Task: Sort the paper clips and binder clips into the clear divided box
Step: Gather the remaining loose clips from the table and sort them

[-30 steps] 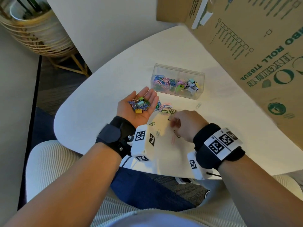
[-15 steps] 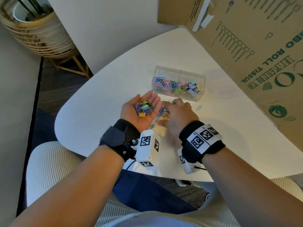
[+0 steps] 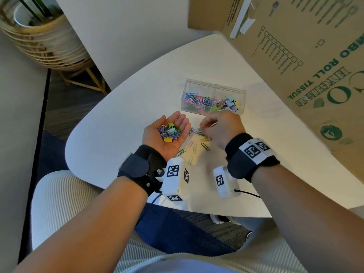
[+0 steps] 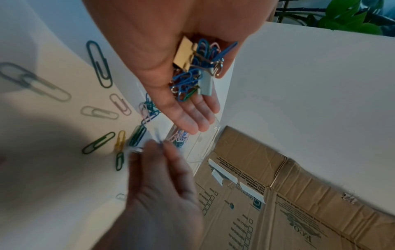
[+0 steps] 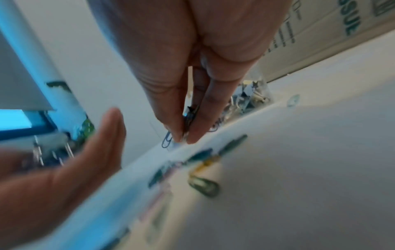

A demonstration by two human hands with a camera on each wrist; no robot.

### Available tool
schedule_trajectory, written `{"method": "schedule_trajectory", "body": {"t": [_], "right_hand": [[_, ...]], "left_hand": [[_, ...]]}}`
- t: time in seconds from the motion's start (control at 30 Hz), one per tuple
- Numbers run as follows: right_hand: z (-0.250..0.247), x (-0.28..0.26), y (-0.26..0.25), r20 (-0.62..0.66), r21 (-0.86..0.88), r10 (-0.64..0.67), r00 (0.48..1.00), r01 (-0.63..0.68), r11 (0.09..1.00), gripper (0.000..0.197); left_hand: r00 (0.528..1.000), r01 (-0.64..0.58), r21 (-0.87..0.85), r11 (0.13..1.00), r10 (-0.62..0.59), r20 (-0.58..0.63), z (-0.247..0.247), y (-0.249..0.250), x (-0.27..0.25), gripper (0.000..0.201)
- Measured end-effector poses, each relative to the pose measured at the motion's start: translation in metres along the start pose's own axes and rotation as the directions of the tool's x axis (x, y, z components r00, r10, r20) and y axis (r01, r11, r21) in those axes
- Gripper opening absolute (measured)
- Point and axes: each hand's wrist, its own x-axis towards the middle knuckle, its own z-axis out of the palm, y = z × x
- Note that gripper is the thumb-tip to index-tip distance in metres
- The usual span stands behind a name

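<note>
Left hand point(image 3: 167, 133) lying palm-up, fingers flat, cradling heap of coloured wire paper clips and small binder clips point(image 3: 169, 131) at frame centre. Right hand point(image 3: 220, 128) pinching dark wire paper clips point(image 5: 189, 118) between thumb and fingertips, just right of it. Loose paper clips point(image 3: 194, 147) lying on white table point(image 3: 118, 119) below both hands. Clear divided plastic box point(image 3: 213, 98), part-filled, sitting just above. Brown cardboard carton point(image 3: 295, 56) filling upper right.

We see a white table point(image 3: 122, 123) with a big cardboard box point(image 3: 307, 56) leaning over its far right side — printed in green with "ROLL TISSUE" — and, on the floor at far left, a plant point(image 3: 29, 10) in a woven basket stand point(image 3: 45, 50).
</note>
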Motion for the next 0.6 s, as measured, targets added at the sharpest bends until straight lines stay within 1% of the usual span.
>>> {"method": "schedule_trajectory", "body": {"t": [0.1, 0.13, 0.17, 0.23, 0.3, 0.37, 0.4, 0.47, 0.53, 0.6], "right_hand": [[-0.017, -0.008, -0.019, -0.110, 0.267, -0.015, 0.994, 0.044, 0.963, 0.010], [-0.020, -0.011, -0.027, -0.129, 0.322, -0.037, 0.991, 0.077, 0.944, 0.011], [-0.022, -0.014, -0.035, -0.135, 0.341, -0.070, 0.988, 0.113, 0.933, 0.012], [-0.022, -0.019, -0.049, -0.093, 0.293, -0.150, 0.984, 0.171, 0.941, 0.012], [-0.018, -0.021, -0.056, 0.006, 0.200, -0.209, 0.978, 0.203, 0.958, 0.010], [-0.015, -0.021, -0.055, 0.088, 0.110, -0.221, 0.971, 0.211, 0.971, 0.014], [-0.016, -0.021, -0.053, 0.096, 0.084, -0.216, 0.972, 0.208, 0.974, 0.018], [-0.020, -0.022, -0.051, 0.050, 0.106, -0.201, 0.978, 0.195, 0.975, 0.021], [-0.027, -0.025, -0.052, -0.043, 0.179, -0.187, 0.981, 0.191, 0.965, 0.017], [-0.034, -0.027, -0.052, -0.139, 0.187, -0.217, 0.966, 0.241, 0.952, 0.011]], "left_hand": [[1.000, 0.021, 0.018, 1.000, -0.021, -0.006, 0.002, -0.004, -0.001, 0.038], [1.000, 0.028, 0.014, 0.999, -0.028, -0.001, 0.003, -0.006, -0.001, 0.038], [0.999, 0.034, 0.010, 0.999, -0.034, 0.014, 0.005, -0.010, -0.002, 0.037], [0.997, 0.044, 0.014, 0.999, -0.044, 0.066, 0.010, -0.018, -0.005, 0.033], [0.991, 0.057, 0.001, 0.998, -0.057, 0.122, 0.017, -0.025, -0.009, 0.032], [0.986, 0.090, -0.021, 0.996, -0.086, 0.144, 0.023, -0.029, -0.012, 0.033], [0.984, 0.096, -0.023, 0.995, -0.091, 0.153, 0.025, -0.029, -0.012, 0.033], [0.980, 0.086, -0.005, 0.996, -0.083, 0.180, 0.026, -0.028, -0.012, 0.036], [0.976, 0.072, 0.024, 0.997, -0.076, 0.206, 0.026, -0.026, -0.009, 0.045], [0.969, 0.078, 0.022, 0.997, -0.081, 0.234, 0.029, -0.024, -0.009, 0.049]]}}
